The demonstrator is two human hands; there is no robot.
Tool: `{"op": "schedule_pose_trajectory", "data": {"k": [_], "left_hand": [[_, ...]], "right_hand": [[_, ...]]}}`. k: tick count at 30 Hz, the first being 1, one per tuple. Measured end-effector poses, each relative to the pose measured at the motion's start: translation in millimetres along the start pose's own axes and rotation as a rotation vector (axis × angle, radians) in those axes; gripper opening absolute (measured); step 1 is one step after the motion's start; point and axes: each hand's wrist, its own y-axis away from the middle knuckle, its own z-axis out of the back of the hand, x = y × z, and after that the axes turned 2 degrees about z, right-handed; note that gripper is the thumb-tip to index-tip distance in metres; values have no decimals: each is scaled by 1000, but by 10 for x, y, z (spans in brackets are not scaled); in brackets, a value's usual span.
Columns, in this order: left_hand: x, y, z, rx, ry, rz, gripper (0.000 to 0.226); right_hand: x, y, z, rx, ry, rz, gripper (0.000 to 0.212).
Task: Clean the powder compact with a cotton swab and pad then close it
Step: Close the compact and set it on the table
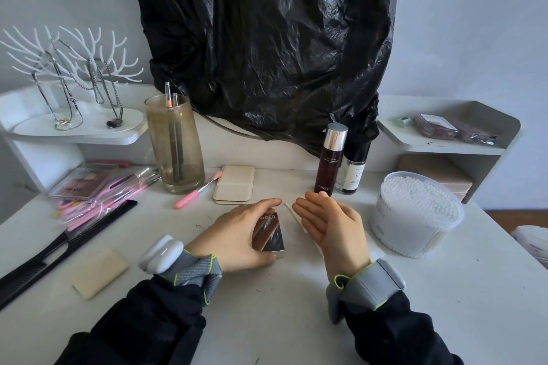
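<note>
The powder compact (pixel 271 234), a dark brown rectangular case with white lettering on its lid, lies shut on the white table (pixel 267 305). My left hand (pixel 237 234) grips it from the left, fingers over its far end and thumb at its near corner. My right hand (pixel 329 222) hovers just right of it, fingers apart and palm turned left, holding nothing. A cotton swab (pixel 293 215) lies on the table between the two hands, partly hidden by my right palm. A beige cosmetic pad (pixel 100 272) rests near the table's left front.
A clear tub of cotton swabs (pixel 415 213) stands at the right. Two bottles (pixel 332 160) stand behind my right hand. A cream case (pixel 234 184), a glass with pencils (pixel 175 142), pink brushes (pixel 103 195) and black combs (pixel 59 243) fill the left side.
</note>
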Motion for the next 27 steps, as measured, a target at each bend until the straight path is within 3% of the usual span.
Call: {"op": "schedule_pose_trajectory", "data": {"k": [10, 14, 17, 21, 27], "left_hand": [[-82, 24, 26, 5, -65, -61, 78], [-58, 43, 61, -163, -184, 89, 107], [-29, 60, 45, -102, -255, 167, 115], [-43, 34, 48, -48, -216, 140, 94], [-59, 10, 35, -40, -136, 82, 85]], "right_hand": [[5, 1, 1, 2, -31, -4, 26], [-4, -8, 3, -9, -13, 12, 25], [-10, -15, 1, -8, -5, 14, 24], [-10, -22, 6, -7, -5, 11, 24], [-21, -26, 13, -15, -1, 11, 24]]}}
